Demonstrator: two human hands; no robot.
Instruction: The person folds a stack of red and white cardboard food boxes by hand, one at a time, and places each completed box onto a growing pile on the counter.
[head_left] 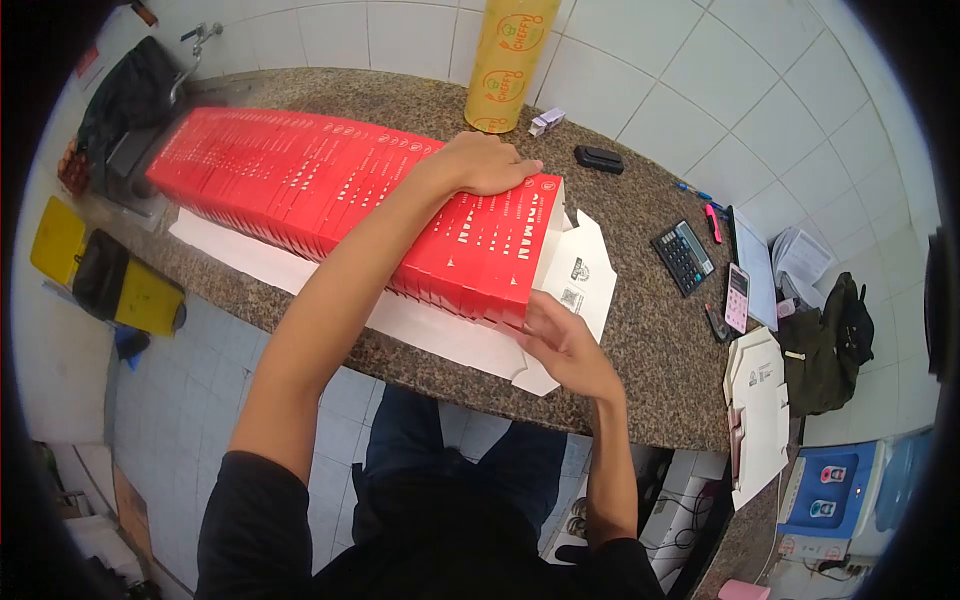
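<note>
A long row of red flat cartons (300, 185) with white lettering stands packed on edge along the counter. My left hand (485, 163) lies over the top of the row near its right end, its fingers bent over the far edge and partly hidden. At the lower front corner of the end carton (490, 270), my right hand (568, 348) holds on with its fingertips tucked behind the edge. White unfolded cardboard (588, 270) with a printed logo lies under and beside that end. A further white sheet (430, 340) runs beneath the front of the row.
Behind the row stands a yellow printed roll (505, 70). A small box (546, 122), black case (598, 159), calculator (684, 258), pink marker (713, 224) and phone (737, 298) lie to the right. Folded cardboard (757, 410) and a dark bag (825, 345) sit farther right; a sink (145, 165) is left.
</note>
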